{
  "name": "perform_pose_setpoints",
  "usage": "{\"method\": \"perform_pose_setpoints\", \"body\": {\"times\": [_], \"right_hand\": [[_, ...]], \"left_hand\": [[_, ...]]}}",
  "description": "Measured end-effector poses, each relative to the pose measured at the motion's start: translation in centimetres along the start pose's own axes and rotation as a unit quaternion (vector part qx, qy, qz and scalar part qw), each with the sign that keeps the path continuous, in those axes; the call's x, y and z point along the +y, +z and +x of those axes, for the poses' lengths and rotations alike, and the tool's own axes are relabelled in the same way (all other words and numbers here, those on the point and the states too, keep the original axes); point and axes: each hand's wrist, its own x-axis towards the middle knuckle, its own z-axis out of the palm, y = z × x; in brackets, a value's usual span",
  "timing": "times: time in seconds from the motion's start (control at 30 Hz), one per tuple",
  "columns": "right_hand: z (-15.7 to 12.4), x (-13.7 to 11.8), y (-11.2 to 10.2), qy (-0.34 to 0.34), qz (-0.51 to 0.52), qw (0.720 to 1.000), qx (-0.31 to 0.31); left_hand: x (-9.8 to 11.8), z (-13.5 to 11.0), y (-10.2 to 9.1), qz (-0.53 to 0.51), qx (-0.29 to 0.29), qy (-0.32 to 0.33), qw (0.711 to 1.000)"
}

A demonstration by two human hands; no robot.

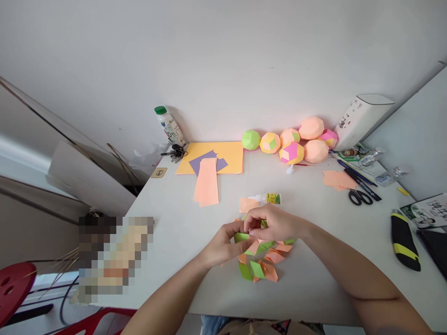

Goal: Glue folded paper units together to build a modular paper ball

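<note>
My left hand (pixel 223 244) is closed on a green folded paper piece (pixel 241 237), which shows between its thumb and fingers. My right hand (pixel 272 222) meets it from the right, its fingers curled and pinched at the same piece; the fingertips partly hide it. Beneath and around both hands lie several loose folded paper pieces, some green (pixel 257 269) and some peach (pixel 274 256). Just beyond my hands a small glue bottle (pixel 273 198) rests on its side, its nozzle over a peach paper scrap (pixel 248 204).
Several faceted paper balls (pixel 292 153) sit by the wall. Peach strips (pixel 208 184) lie over purple paper and a yellow sheet (pixel 230 156), near a bottle (pixel 171 128). At right are scissors (pixel 361 197), pens (pixel 363 184) and a black-yellow cutter (pixel 405 242).
</note>
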Motion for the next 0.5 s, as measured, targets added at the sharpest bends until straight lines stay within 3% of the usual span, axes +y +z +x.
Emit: {"method": "perform_pose_setpoints", "body": {"times": [0.5], "right_hand": [[0.04, 0.77, -0.85, -0.008, -0.064, 0.998, -0.018]], "left_hand": [[-0.91, 0.0, -0.14, -0.041, -0.015, -0.012, 0.999]]}}
